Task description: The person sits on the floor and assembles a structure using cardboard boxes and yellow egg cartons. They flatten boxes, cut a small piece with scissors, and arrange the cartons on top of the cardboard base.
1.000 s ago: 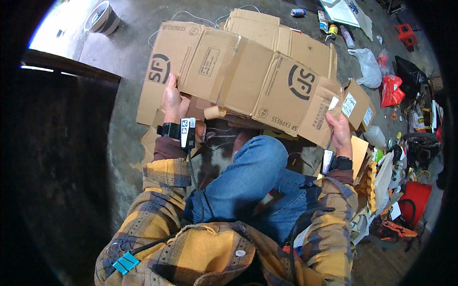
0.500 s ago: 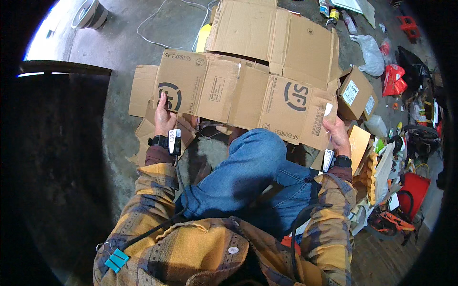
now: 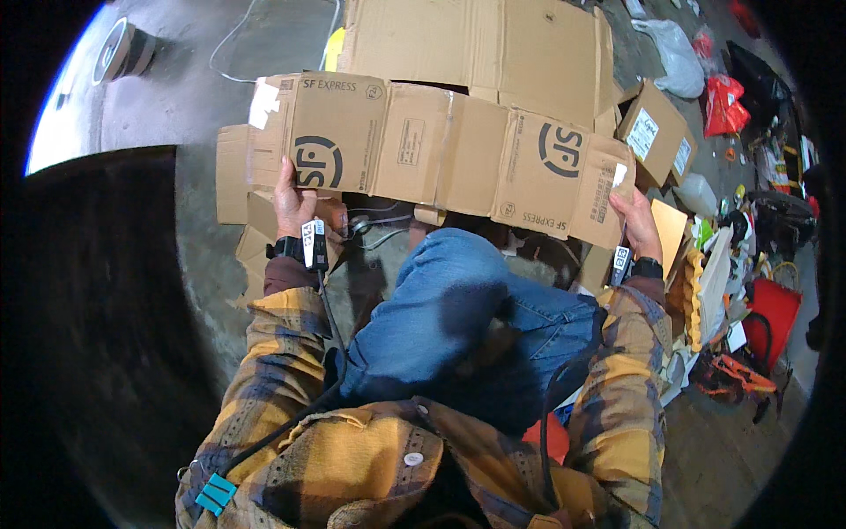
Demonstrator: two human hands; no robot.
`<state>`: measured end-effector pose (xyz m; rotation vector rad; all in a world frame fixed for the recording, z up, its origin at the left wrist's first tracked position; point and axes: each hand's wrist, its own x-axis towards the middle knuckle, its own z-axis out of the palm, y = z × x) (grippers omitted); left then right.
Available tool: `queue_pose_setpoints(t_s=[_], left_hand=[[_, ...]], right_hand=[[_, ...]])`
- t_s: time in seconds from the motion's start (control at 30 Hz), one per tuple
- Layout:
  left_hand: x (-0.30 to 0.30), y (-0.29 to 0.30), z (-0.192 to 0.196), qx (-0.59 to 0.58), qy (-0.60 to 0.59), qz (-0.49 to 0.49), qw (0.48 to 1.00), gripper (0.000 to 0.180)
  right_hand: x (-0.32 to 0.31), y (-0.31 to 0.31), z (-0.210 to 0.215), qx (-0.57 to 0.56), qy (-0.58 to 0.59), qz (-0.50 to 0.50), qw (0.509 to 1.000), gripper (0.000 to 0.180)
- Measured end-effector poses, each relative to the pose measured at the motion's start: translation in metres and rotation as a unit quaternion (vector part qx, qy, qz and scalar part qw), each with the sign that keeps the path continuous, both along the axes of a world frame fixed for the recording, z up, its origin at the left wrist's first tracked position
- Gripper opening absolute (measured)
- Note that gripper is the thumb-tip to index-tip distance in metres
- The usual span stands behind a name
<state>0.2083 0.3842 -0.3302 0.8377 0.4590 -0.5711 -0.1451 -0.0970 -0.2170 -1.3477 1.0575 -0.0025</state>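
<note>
flattened carton (image 3: 449,154) held | left grip (image 3: 295,209): lower edge | right grip (image 3: 638,222): right end

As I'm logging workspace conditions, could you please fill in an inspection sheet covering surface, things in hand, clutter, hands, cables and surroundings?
Surface: grey floor.
Things in hand: printed flattened carton, opened out; more cardboard beyond it.
Clutter: white plastic bag, red bag and mixed items at right.
Hands: left hand and right hand grip the carton near opposite ends.
Cables: white cord at upper left; black cable along the left sleeve.
Surroundings: bucket at upper left.
</note>
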Motion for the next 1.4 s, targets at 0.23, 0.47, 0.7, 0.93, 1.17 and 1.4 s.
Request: queue_pose_setpoints(t_s=[0.23,0.47,0.7,0.93,1.17,1.4], left_hand=[[0.008,0.025,-0.006,0.009,0.037,-0.077,0.996,0.031],[-0.005,0.028,0.003,0.043,0.014,-0.077,0.996,0.036],[-0.004,0.031,-0.001,0.041,0.015,-0.103,0.994,0.037],[-0.009,0.019,0.013,0.183,0.034,-0.107,0.977,0.039],[-0.007,0.019,0.02,0.311,0.074,-0.158,0.934,0.041],[-0.001,0.0,0.025,0.625,-0.036,-0.238,0.743,0.04]], right_hand=[[-0.005,-0.007,-0.004,0.014,-0.016,-0.032,0.999,0.042],[0.002,-0.017,-0.013,0.05,-0.025,-0.047,0.997,0.045],[0.012,-0.041,-0.019,0.087,-0.01,0.008,0.996,0.046],[0.011,-0.043,-0.043,0.08,0.006,0.01,0.997,0.043],[0.004,-0.034,-0.06,0.028,0.011,-0.018,0.999,0.037],[0.037,0.012,-0.042,-0.416,0.228,0.074,0.877,0.054]])
